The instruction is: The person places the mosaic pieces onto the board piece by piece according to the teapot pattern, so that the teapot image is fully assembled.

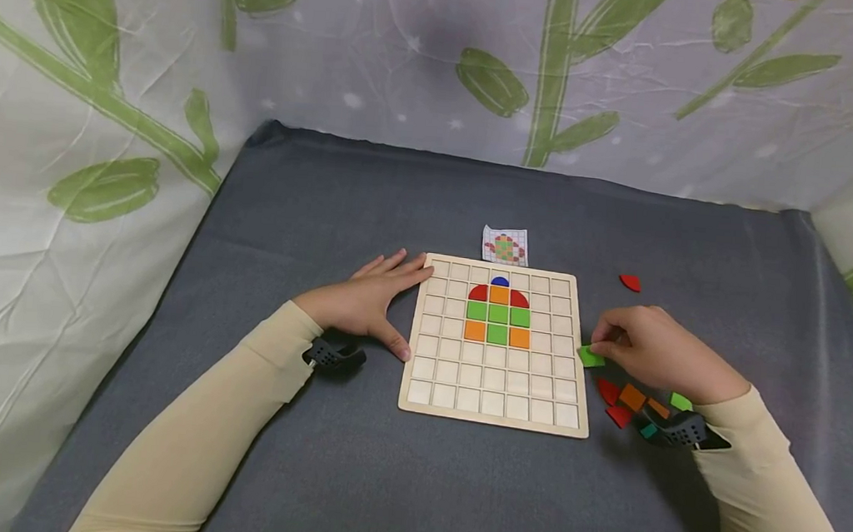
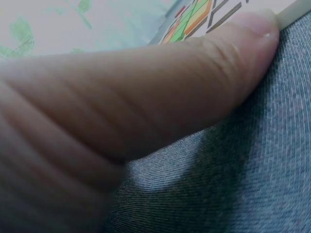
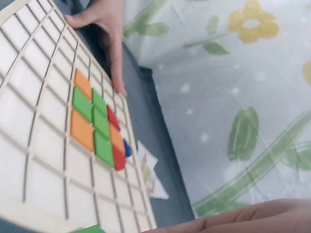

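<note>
A wooden grid board [image 1: 445, 374] lies on the dark cloth, with green, orange, red and blue tiles set in its upper middle cells. My left hand [image 1: 363, 301] spreads along the left side of the board, fingertips at the upper corner. Its thumb [image 2: 243, 43] touches the wooden edge lower down. Beyond the opposite side, my right hand [image 1: 653, 351] pinches a green square tile [image 1: 590, 358] between thumb and fingers, right at the frame. In the right wrist view, only a corner of that green tile shows at the bottom.
Loose red, orange [image 1: 632, 397], green and teal pieces lie under the right wrist. One red quarter-round piece [image 1: 630, 282] sits farther back. Behind the board is a small card [image 1: 506, 246] printed with a coloured grid pattern. Leaf-patterned curtains [image 1: 412, 64] border the table.
</note>
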Tool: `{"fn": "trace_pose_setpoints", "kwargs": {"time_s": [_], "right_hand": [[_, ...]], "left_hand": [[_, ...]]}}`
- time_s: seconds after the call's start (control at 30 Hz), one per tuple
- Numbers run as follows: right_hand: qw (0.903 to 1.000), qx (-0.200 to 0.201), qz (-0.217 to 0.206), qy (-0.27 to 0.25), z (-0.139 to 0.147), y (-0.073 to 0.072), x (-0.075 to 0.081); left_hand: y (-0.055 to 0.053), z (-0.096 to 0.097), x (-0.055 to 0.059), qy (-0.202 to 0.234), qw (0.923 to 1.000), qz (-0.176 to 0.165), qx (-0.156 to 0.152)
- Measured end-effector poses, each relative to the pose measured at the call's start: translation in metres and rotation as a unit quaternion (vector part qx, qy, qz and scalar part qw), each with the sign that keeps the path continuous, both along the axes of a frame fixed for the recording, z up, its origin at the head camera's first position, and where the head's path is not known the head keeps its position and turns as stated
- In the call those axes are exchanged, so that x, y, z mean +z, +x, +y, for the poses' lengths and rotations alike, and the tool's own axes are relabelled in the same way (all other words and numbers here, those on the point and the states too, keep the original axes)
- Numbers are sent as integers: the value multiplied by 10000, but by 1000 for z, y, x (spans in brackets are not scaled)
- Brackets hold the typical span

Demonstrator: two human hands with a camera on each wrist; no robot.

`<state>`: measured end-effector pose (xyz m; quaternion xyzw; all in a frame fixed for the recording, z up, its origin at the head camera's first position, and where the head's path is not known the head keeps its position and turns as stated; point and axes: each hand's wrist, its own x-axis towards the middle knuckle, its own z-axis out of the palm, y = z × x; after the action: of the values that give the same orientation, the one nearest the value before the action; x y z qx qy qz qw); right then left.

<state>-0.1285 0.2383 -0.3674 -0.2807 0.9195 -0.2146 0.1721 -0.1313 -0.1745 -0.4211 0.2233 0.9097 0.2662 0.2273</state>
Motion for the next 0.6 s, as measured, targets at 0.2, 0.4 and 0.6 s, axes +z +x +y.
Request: {"fn": "trace_pose_setpoints", "kwargs": {"time_s": [0.2,0.4,0.6], "right_hand": [[9999,15,153,-11,-16,-2,6],[9997,-56,190,-170,-38,0,5],[9990,41,270,-360,-53,5,-3]], "left_hand": [[0,-1,1,17,10000,7,-5],[-1,-1,1,-21,10000,3,-20],[0,-2,2,-3,10000,-37,-16]]}}
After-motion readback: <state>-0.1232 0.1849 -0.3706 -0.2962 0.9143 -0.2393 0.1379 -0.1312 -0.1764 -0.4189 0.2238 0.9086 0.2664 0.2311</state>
